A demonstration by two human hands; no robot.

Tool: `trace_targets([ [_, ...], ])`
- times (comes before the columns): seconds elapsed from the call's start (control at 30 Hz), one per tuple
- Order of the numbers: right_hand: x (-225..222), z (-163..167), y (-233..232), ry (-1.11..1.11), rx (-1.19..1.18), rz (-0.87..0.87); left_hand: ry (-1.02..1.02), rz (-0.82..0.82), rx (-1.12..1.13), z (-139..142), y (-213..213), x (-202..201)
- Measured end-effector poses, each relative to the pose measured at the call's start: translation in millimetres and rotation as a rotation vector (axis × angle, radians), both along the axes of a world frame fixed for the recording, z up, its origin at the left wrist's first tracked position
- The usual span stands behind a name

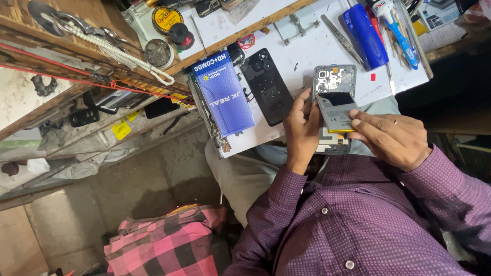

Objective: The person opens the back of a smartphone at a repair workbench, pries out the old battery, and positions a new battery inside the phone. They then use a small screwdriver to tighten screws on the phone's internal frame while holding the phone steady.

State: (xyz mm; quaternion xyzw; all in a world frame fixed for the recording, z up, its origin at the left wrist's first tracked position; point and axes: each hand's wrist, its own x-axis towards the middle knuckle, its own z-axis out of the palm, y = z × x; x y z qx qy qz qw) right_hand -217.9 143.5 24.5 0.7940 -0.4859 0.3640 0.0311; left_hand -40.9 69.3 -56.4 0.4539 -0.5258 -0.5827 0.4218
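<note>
Both hands, left hand and right hand, clamped battery over opened phone; back cover, blue box, tweezers lay nearby on table.

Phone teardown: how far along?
Done: the black back cover is off and lies on the white worktop beside a blue box. In hand: the left hand steadies the opened phone while the right hand holds the grey battery tilted over it. Left: battery not flat, cover not back on.
</note>
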Motion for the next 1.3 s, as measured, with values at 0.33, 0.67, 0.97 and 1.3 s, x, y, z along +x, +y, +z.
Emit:
trace_targets([
  [0.33, 4.4, 2.2, 0.0, -0.017, -0.053, -0.003, 0.203, -0.039, 0.067, -4.3, -1.0, 1.3],
  [0.67, 4.4, -3.4, 2.9, -0.030, -0.041, -0.002, 0.351, -0.087, 0.123, -8.4, 0.9, 5.7],
  [0.97, 2.7, -6.6, 6.0, 0.007, -0.030, 0.040, 0.356, -0.093, 0.133, -7.6, -1.1, 6.3],
  [1.3, 7.1, -6.4, 6.2, -0.001, -0.036, -0.004, 0.316, -0.101, 0.111, -2.7, 0.4, 6.9],
])
